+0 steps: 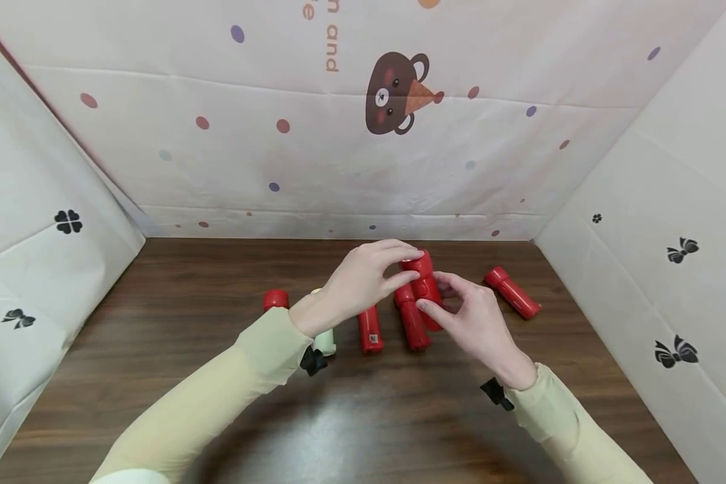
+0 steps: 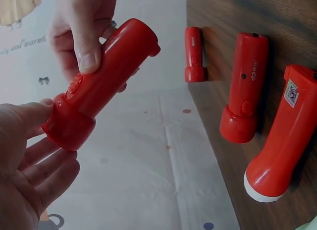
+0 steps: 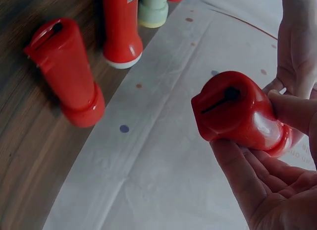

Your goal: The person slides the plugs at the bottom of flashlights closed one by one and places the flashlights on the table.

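Observation:
Both hands hold one red flashlight [image 1: 426, 289] above the table, tilted in the left wrist view. My left hand [image 1: 369, 275] has its thumb and fingers around the wide lamp head. Farther down, my right hand [image 1: 474, 319] pinches the body between thumb and fingers, the thumb beside the ribbed switch. In the right wrist view the tail end of this flashlight [image 3: 237, 111] faces the camera, with a dark slot in it. Under the held one in the head view lies another red flashlight [image 1: 413, 323]. A white-rimmed red flashlight [image 2: 282, 136] with a sticker lies beside that one.
On the brown wooden table [image 1: 351, 417], a red flashlight [image 1: 513, 292] lies at the right. A pale green flashlight [image 1: 325, 343] and another red one [image 1: 275, 299] are at the left, partly behind the left arm. Printed white sheets [image 1: 314, 161] enclose the back and sides.

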Demonstrator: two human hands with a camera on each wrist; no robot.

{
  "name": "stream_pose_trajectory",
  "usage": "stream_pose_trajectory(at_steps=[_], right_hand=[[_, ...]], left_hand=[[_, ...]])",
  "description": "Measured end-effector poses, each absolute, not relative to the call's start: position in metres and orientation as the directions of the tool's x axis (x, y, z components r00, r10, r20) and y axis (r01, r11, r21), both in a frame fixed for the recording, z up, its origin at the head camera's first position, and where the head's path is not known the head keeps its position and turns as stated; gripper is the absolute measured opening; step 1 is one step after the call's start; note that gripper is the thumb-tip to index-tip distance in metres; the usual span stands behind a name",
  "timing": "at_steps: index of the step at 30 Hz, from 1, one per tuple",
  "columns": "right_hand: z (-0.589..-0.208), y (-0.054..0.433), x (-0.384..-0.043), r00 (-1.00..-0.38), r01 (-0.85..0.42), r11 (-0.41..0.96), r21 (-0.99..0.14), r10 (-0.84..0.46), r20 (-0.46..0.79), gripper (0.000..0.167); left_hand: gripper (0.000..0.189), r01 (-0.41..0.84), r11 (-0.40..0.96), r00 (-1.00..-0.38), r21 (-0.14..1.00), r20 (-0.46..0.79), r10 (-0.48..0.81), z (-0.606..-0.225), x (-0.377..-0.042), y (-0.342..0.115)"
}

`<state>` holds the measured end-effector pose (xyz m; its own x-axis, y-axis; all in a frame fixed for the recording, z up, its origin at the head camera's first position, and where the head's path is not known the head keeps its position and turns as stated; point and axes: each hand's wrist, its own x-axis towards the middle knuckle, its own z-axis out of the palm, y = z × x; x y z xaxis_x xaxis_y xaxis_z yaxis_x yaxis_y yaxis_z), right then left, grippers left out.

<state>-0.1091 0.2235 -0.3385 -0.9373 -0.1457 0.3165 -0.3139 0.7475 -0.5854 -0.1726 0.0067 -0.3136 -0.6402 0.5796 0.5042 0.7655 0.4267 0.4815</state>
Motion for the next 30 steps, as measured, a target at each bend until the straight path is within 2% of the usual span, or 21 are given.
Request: stream_pose_trajectory(at_steps=[10, 21, 30], right_hand=[[-0.329, 0.244, -0.119, -0.982, -0.18, 0.815, -0.55, -0.12, 0.143, 0.043], [-0.326, 0.265, -0.131, -0.996, -0.072, 0.842, -0.535, -0.087, -0.002, 0.047], [-0.335, 0.276, -0.138, -0.997, -0.02, 0.873, -0.487, -0.057, -0.06, 0.045]], left_hand=[[0.037, 0.712, 0.478, -0.682, 0.514, 0.347, 0.643, -0.313, -0.192, 0.031], [0.033, 0.648, 0.502, -0.704, 0.573, 0.198, 0.683, -0.321, -0.215, 0.062], [0.026, 0.626, 0.565, -0.707, 0.537, 0.086, 0.702, -0.332, -0.225, 0.087]])
